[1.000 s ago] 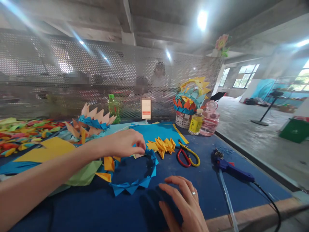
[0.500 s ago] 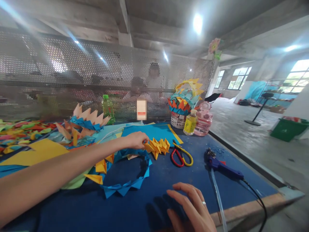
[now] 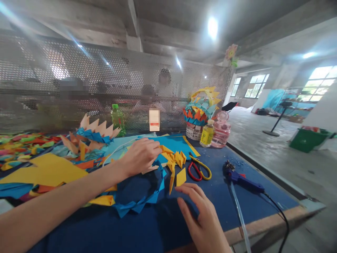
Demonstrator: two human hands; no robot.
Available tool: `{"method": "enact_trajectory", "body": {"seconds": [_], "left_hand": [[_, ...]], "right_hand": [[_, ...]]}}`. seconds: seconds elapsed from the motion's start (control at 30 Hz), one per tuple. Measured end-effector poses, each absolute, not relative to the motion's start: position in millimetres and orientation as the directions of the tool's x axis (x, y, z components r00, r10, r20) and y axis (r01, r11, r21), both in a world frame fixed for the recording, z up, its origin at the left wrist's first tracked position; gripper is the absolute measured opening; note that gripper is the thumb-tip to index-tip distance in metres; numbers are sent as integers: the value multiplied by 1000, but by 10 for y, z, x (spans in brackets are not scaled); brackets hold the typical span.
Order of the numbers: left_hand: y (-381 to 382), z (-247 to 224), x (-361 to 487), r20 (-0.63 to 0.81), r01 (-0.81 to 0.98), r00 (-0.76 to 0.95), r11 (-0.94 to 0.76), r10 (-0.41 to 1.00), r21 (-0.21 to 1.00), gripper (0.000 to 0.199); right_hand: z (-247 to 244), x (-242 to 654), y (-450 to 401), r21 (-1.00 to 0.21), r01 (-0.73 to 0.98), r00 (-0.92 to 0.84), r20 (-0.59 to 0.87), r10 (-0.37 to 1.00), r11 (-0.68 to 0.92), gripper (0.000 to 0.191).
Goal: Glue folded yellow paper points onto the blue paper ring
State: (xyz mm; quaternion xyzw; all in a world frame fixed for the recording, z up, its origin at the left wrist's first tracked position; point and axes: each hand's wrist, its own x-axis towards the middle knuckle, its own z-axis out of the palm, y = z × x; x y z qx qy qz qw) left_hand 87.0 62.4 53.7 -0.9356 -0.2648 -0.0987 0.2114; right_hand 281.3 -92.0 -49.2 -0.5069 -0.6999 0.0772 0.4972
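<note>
Head view: blue table (image 3: 231, 207), then the blue paper ring (image 3: 139, 196) lying on it. Left hand (image 3: 140, 156) pinches the yellow folded pieces (image 3: 175, 161) just above the ring, apparently lifted. Right hand (image 3: 201, 214) lies spread, empty, beside them.

I count my two hands (image 3: 140, 154) (image 3: 201, 219), one pair of scissors (image 3: 198, 170), one glue gun (image 3: 243, 179), three bottles (image 3: 117, 119) (image 3: 207, 133) (image 3: 220, 130), and one paper basket (image 3: 200, 110).
</note>
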Motion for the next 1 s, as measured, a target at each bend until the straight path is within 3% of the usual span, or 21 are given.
{"method": "enact_trajectory", "body": {"seconds": [0.4, 0.63, 0.77, 0.83, 0.9, 1.0], "left_hand": [[840, 562, 1205, 171, 384, 921, -882, 349, -272, 21], [586, 660, 1123, 128, 358, 933, -897, 335, -260, 20], [291, 683, 1125, 81, 333, 943, -910, 323, -247, 23], [169, 684, 1126, 70, 361, 932, -910, 355, -204, 21], [90, 676, 1118, 84, 414, 910, -904, 406, -112, 15], [40, 644, 1095, 208, 487, 838, -864, 504, 130, 11]], "right_hand": [[-552, 2763, -887, -506, 799, -54, 477, 877, 324, 14], [-495, 2738, -834, -568, 768, 187, 642, 744, 297, 16], [-449, 2668, -782, -519, 799, 173, 682, 711, 304, 20], [-443, 2649, -771, -492, 808, 134, 689, 713, 324, 10], [-442, 2646, -774, -508, 791, 134, 687, 714, 341, 15], [-433, 2661, -796, -614, 704, 175, 638, 750, 358, 17]]}}
